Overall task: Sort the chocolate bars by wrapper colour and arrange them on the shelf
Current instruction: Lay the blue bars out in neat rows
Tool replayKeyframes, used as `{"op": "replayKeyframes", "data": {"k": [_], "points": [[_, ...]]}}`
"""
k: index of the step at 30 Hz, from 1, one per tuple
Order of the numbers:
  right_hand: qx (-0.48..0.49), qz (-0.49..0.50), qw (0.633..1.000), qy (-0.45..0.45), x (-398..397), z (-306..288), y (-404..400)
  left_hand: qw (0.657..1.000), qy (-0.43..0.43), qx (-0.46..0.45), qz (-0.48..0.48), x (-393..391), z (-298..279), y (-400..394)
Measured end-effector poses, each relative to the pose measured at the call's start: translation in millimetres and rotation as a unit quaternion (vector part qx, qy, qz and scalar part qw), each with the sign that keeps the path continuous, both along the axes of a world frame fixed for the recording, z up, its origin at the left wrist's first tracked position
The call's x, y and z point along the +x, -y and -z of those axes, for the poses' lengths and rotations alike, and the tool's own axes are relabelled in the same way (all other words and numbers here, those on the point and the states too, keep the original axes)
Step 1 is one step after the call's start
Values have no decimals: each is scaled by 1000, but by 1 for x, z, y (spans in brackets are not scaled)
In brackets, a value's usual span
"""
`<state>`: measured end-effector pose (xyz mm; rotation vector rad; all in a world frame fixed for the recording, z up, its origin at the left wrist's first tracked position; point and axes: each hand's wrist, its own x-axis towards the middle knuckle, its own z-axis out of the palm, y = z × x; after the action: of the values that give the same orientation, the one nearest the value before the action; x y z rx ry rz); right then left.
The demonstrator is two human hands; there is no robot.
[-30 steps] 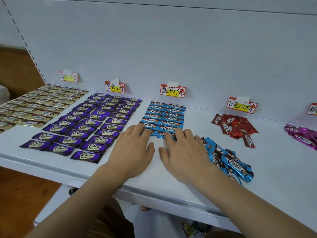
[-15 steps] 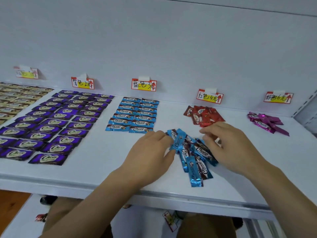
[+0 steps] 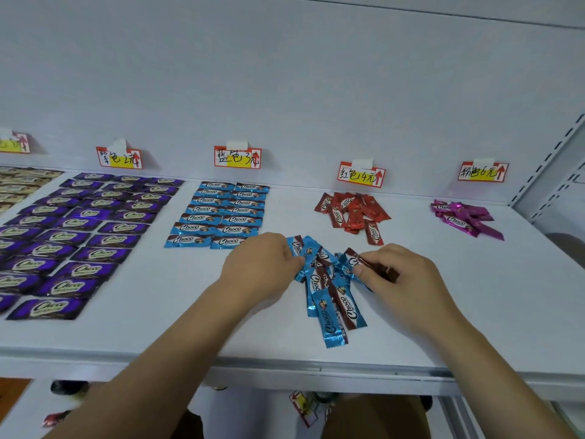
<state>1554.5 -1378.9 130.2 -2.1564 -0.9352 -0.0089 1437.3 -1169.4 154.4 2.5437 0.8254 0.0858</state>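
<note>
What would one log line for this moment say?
left hand: grips blue bar | right hand: pinches blue bar | blue pile: unsorted | blue rows: neat

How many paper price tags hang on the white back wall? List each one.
5, left to right: cropped edge tag, purple-row tag, blue-row tag, red-pile tag, pink-pile tag. More may lie beyond the left edge.

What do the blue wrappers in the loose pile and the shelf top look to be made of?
Loose blue bars: thin glossy foil or metallised film, judging by bright glints and crimped, serrated ends. Shelf: smooth white matt surface, probably painted metal given the thin front lip, though coated board can't be ruled out.
</note>
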Motion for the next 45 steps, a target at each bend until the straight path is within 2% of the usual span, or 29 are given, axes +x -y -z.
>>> {"op": "replayKeyframes", "data": {"k": [5,10,12,14,16,18,21,26,30,34,38,45], "points": [[15,-8,1000,21,-2,-2,-1,995,63,-77,6,-9,-2,-13],[61,-3,998,-7,-1,-15,-3,976,173,-130,13,-37,-6,-25],[71,-5,997,0,-5,-24,-13,978,192,-73,26,-53,-3,-34],[66,-25,997,-11,-14,-31,-29,973,215,66,59,-70,0,-45],[29,-58,998,-7,-28,-36,-50,948,230,188,115,-85,7,-60],[-22,-88,996,6,-41,-39,-71,939,196,238,150,-101,15,-72],[-98,-126,986,42,-52,-38,-99,951,138,227,160,-119,19,-76],[-217,-154,951,157,-58,-28,-118,958,156,217,105,-128,20,-70],[-201,-141,948,201,-61,-31,-107,964,135,205,101,-126,22,-61],[-238,-156,927,245,-73,-21,-101,967,71,240,54,-126,21,-55],[-252,-150,922,253,-84,-22,-110,966,41,256,1,-133,17,-62],[-281,-120,915,263,-111,-17,-134,969,24,245,-13,-134,19,-64]]}}
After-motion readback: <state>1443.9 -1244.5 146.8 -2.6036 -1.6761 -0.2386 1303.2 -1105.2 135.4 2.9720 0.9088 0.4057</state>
